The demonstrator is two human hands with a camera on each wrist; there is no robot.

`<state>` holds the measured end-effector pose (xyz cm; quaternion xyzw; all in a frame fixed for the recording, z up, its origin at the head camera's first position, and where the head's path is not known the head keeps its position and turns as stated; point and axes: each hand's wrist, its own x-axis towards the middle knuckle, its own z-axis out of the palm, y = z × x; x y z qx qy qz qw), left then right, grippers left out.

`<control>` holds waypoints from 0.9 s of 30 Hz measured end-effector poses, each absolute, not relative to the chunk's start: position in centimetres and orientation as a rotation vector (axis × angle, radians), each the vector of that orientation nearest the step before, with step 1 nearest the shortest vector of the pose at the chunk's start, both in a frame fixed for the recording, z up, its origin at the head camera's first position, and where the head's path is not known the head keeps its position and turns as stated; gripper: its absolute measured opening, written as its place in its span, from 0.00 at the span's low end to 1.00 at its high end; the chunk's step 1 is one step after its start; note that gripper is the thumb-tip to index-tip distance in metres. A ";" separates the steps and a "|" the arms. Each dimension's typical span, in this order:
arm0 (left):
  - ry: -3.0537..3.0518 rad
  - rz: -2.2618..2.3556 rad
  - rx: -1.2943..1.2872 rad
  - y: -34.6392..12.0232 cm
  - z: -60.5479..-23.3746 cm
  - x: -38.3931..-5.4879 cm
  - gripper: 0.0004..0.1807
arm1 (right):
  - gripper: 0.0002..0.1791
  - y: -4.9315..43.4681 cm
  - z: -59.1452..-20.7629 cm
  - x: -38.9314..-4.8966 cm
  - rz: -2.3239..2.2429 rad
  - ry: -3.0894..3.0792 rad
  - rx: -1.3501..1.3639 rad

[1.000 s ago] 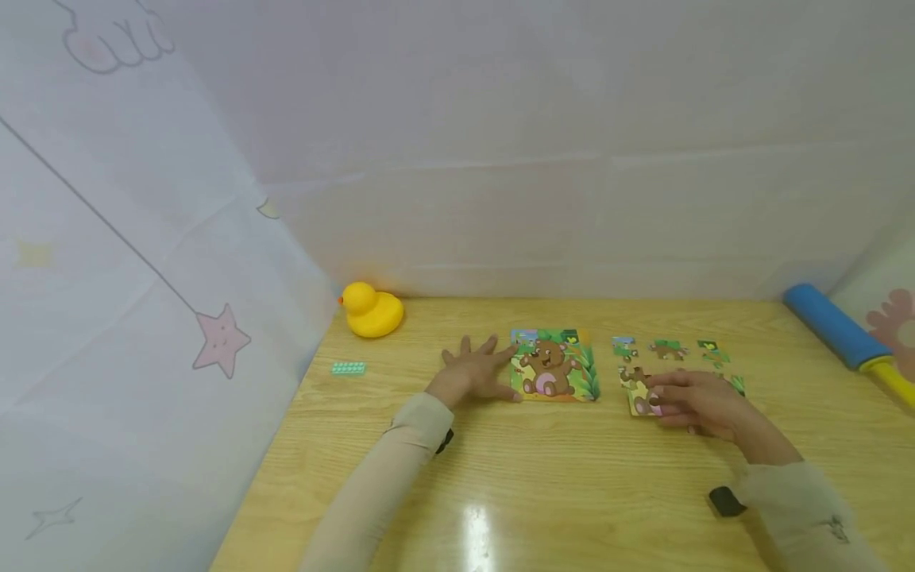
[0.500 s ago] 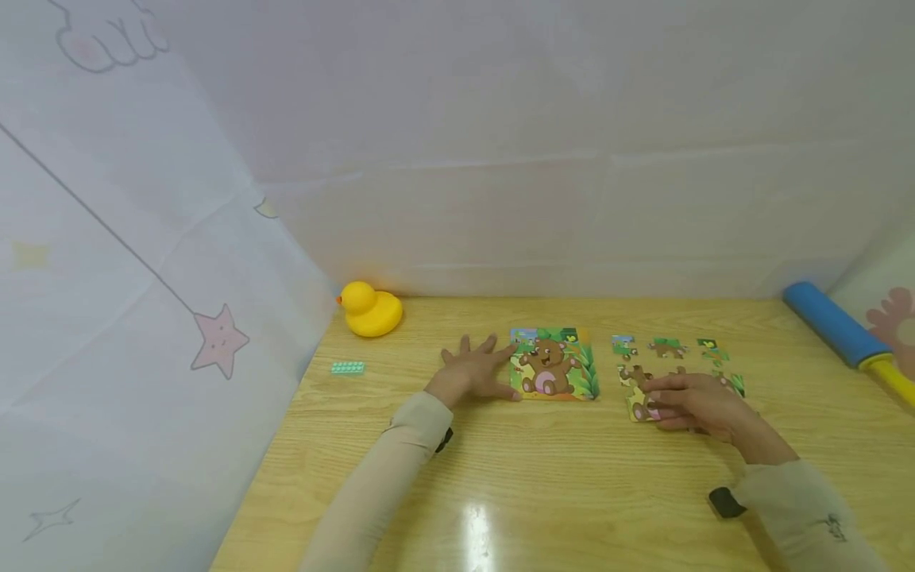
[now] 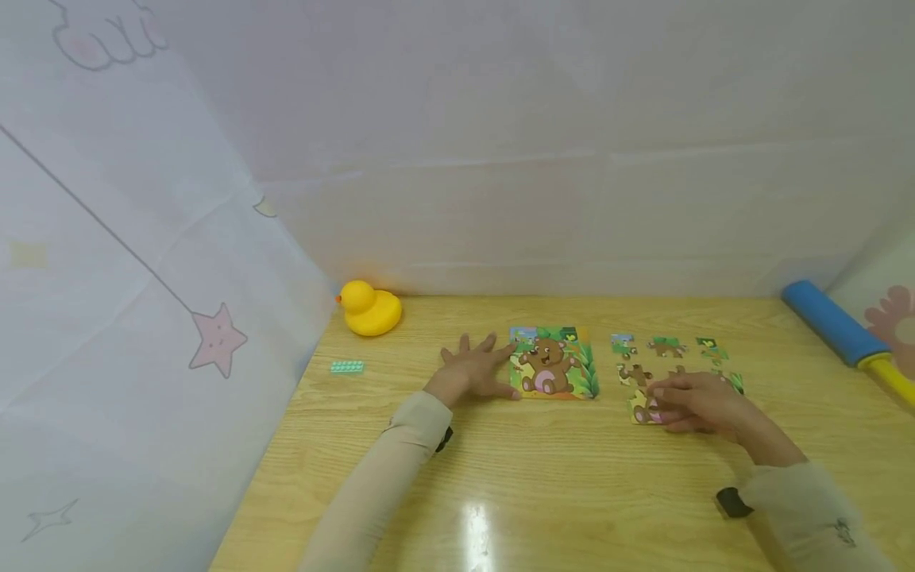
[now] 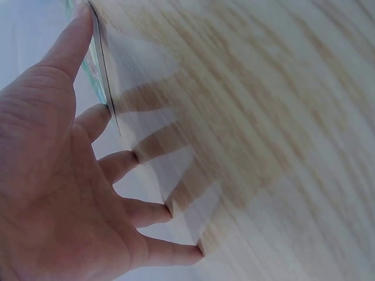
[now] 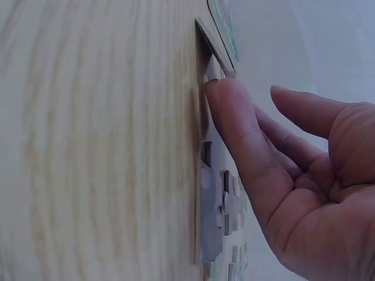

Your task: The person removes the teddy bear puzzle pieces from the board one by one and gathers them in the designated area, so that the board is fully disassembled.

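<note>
My left hand (image 3: 468, 375) lies with spread fingers on the table beside the left edge of a square bear picture (image 3: 549, 380); its thumb touches that edge. In the left wrist view the fingertips (image 4: 170, 211) press on the tabletop. My right hand (image 3: 708, 405) pinches a jigsaw puzzle piece (image 3: 638, 410) with a bear's foot on it, at the near-left of a group of pieces. In the right wrist view this piece (image 5: 214, 48) is tilted, one edge at the fingertips. Other pieces, such as a brown one (image 3: 668, 347), lie apart in rows; some are partly hidden under the hand.
A yellow rubber duck (image 3: 372, 308) sits at the back left, with a small green dotted strip (image 3: 346, 366) in front of it. At the right lies a blue tube (image 3: 836, 324) with a yellow end. Pale printed cloth (image 3: 457, 222) walls the table (image 3: 557, 485).
My right hand has drawn the puzzle piece slightly towards me, opening a gap from the piece behind it. My left hand has stayed in place.
</note>
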<state>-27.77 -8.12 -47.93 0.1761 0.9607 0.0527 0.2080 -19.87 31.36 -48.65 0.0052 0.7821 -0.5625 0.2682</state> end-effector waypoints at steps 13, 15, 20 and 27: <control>2.670 0.175 0.500 -8.1 -47.7 -27.5 0.53 | 0.32 31.9 -47.8 -19.5 -1.461 2.156 -0.041; 2.670 0.190 0.502 -8.1 -47.7 -27.5 0.53 | 0.32 31.9 -47.8 -19.4 -1.463 2.162 -0.039; 2.658 0.234 0.510 -8.2 -47.9 -27.4 0.53 | 0.34 32.0 -47.8 -19.0 -1.450 2.201 -0.066; 2.675 0.320 0.501 -8.5 -48.3 -27.5 0.50 | 0.34 31.0 -46.3 -20.0 -1.343 2.473 -0.260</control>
